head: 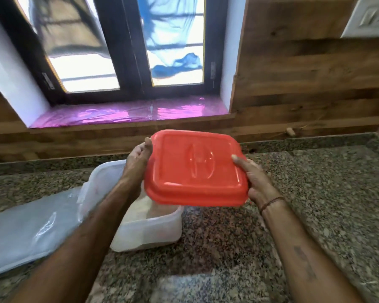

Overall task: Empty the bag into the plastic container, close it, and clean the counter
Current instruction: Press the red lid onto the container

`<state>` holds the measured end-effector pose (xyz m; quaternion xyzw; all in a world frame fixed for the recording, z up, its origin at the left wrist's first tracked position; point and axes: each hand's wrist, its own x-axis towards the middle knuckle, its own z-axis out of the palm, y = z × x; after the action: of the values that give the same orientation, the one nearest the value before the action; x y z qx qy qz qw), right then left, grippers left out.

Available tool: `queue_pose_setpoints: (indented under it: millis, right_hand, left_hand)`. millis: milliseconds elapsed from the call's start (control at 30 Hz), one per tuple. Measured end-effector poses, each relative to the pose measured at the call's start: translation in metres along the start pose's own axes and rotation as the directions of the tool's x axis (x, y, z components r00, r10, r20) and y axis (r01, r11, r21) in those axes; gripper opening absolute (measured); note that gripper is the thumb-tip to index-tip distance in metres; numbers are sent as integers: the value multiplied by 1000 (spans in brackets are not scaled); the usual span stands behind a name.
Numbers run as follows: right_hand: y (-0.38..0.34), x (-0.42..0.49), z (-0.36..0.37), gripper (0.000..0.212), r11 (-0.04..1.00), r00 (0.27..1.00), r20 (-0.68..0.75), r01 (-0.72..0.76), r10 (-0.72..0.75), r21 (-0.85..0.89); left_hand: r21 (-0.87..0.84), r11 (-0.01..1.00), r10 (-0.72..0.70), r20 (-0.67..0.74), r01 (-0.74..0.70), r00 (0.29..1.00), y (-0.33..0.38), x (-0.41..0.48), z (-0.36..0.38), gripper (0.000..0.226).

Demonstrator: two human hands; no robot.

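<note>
Head camera view of a kitchen counter, left to right. An emptied clear bag (26,232) lies flat and slack on the speckled granite counter (315,193), its right end against the plastic container (153,230). The translucent white tub stands open, with a pale filling showing inside, though whether it is grain or powder cannot be made out. Above it a person holds the red lid (195,169) in both hands. The left hand (136,160) curls round the lid's left rim with the thumb tip on the edge. The right hand (256,180) pinches the right rim, thumb pressed on the top face and fingers hidden beneath. A thread bracelet (271,203) circles the right wrist.

The lid hangs over the container's far right portion, not yet seated. How much air separates them cannot be told, since the lid hides that part of the opening.

The lid looks light, thin and slightly flexible, glossy enough to slip, so the two short edges appear the sound places to hold it. Once it is seated, firm pressure round the raised rim seems likely to snap it home. The filled tub is probably the heavier piece and should stay put under that pressure.

The lid's top face, with its moulded emblem, tilts toward the camera, near edge lowest. Its long axis appears to run side to side between the hands, while the tub below seems angled away to the left, so a slight turn may be needed.
</note>
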<state>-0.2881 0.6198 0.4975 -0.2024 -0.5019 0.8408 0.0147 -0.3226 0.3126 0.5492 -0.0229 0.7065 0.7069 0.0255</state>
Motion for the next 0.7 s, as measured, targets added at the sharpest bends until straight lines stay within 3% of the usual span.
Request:
queue_pose_setpoints:
  millis: [200, 367, 500, 567, 700]
  right_hand:
    - [36, -11, 119, 60, 962, 992, -24, 116, -126, -247]
    - [79, -22, 160, 69, 764, 960, -67, 173, -272, -622]
    - [99, -22, 166, 93, 613, 933, -99, 145, -346, -776]
    - [103, -23, 165, 94, 559, 927, -100, 130, -362, -819]
    - [103, -32, 156, 90, 591, 937, -143, 79, -320, -803]
  left_hand:
    - [51, 998, -22, -220, 34, 975, -14, -3, -110, 80]
    - [105, 991, -44, -291, 78, 956, -31, -7, -163, 88]
    - [106, 990, -61, -282, 95, 957, -50, 0, -178, 96]
    - [90, 989, -95, -238, 120, 967, -50, -3, -176, 88]
    - [107, 983, -123, -201, 147, 972, -58, 3, -171, 75]
